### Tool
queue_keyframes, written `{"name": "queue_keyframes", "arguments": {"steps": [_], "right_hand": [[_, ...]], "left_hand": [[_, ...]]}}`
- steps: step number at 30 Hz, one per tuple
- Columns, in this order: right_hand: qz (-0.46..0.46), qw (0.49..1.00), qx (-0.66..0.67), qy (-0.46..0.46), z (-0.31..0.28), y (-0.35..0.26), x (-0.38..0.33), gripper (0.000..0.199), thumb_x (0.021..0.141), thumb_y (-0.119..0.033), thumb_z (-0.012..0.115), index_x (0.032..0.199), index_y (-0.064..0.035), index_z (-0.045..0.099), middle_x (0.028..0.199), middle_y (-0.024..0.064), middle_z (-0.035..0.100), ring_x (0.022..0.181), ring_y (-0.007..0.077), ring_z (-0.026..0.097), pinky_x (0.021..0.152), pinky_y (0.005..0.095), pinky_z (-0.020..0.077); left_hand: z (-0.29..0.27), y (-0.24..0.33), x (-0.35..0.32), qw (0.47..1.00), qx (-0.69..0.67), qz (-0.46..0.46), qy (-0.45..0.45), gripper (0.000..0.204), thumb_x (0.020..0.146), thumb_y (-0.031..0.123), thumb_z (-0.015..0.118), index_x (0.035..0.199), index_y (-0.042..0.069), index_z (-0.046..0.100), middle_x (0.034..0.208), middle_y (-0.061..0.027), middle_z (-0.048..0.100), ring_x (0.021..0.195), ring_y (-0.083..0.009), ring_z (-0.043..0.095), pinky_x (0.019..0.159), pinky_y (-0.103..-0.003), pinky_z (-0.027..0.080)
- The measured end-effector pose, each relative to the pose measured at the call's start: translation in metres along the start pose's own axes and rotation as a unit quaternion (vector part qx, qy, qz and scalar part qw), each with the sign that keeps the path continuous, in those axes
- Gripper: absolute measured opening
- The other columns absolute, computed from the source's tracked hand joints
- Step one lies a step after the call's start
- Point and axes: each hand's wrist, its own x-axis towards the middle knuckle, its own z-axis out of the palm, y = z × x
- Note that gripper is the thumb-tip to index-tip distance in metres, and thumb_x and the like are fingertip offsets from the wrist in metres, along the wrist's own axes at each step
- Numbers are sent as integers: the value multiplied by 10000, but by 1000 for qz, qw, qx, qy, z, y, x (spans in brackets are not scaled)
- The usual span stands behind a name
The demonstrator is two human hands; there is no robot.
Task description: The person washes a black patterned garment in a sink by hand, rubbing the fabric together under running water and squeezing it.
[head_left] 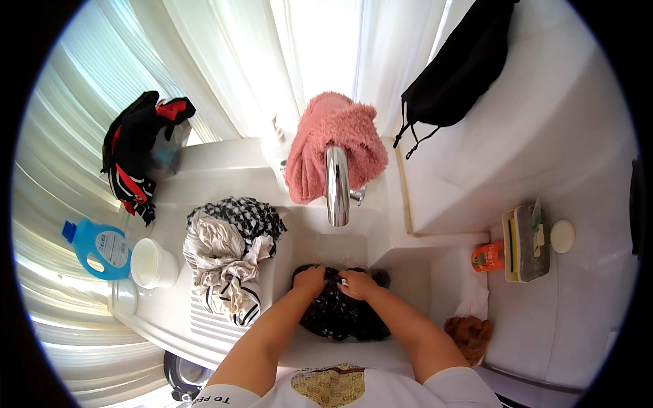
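A black garment (347, 316) with small pale marks lies bunched in the white sink basin (340, 239), below the chrome faucet (337, 187). My left hand (311, 280) is closed on its upper left part. Close beside it, my right hand (356, 283) grips the cloth farther right, fingers curled in and a small pale glint at them. Folds of the garment hide some of my fingertips. To the left, a heap of cream clothing (218, 245) and a black-and-white patterned cloth (248, 217) rest on the ribbed washboard (207, 326).
A pink fluffy towel (326, 129) hangs behind the faucet. At left stand a blue detergent bottle (102, 250), a white tub (154, 263) and black-and-red clothing (136, 149). On the right are a sponge holder (529, 245), an orange packet (488, 257) and a brown cloth (469, 336).
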Motion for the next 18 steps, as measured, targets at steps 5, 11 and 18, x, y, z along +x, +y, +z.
{"name": "queue_keyframes", "arguments": {"steps": [5, 11, 18], "right_hand": [[51, 939, 300, 161, -53, -21, 7, 196, 911, -226, 578, 926, -33, 601, 675, 99, 589, 608, 177, 524, 595, 317, 431], [-2, 862, 461, 211, -153, -99, -19, 178, 937, -214, 561, 960, -41, 592, 697, -65, 509, 599, 44, 418, 536, 220, 346], [-132, 934, 253, 214, -131, -90, -52, 181, 888, -145, 612, 1049, -65, 593, 864, 76, 592, 800, 175, 569, 711, 278, 452]], "left_hand": [[-84, 16, -18, 962, -233, 12, 139, 382, 831, 358, 615, 1052, 47, 588, 1024, -223, 630, 958, -408, 591, 805, -457, 472], [-165, 52, -97, 859, -412, 165, 254, 322, 777, 180, 678, 1038, 27, 571, 947, -187, 630, 889, -378, 612, 743, -425, 471], [-132, 43, -131, 877, -307, 267, 254, 437, 670, 89, 720, 1070, 25, 555, 1239, -179, 490, 1148, -401, 447, 966, -431, 376]]}}
